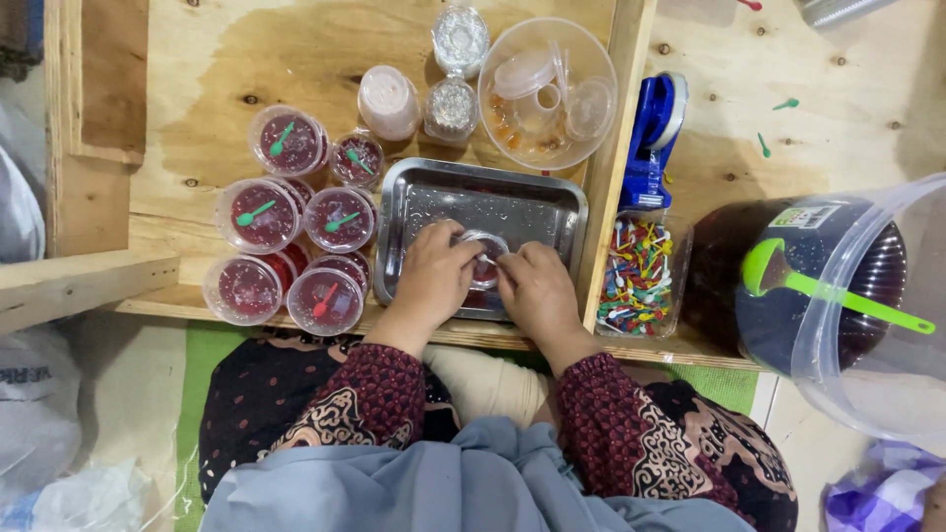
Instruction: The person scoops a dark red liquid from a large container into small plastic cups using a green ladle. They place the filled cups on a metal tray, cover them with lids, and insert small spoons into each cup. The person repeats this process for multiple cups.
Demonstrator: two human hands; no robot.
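Observation:
Both my hands rest inside a shiny metal tray (439, 187) on a wooden table. My left hand (434, 271) and my right hand (537, 291) press together on a small clear plastic cup (485, 251) with a lid, which stands in the tray between them. The cup holds something dark red. To the left of the tray stand several lidded cups of red jelly (286, 222), stacked, each with a small coloured spoon on top.
A clear bowl (548, 94) with lids stands behind the tray, next to stacks of cups (388, 100). A blue tape dispenser (652, 133) and a box of coloured spoons (636, 276) lie right. A big bucket of dark liquid (818, 296) holds a green ladle.

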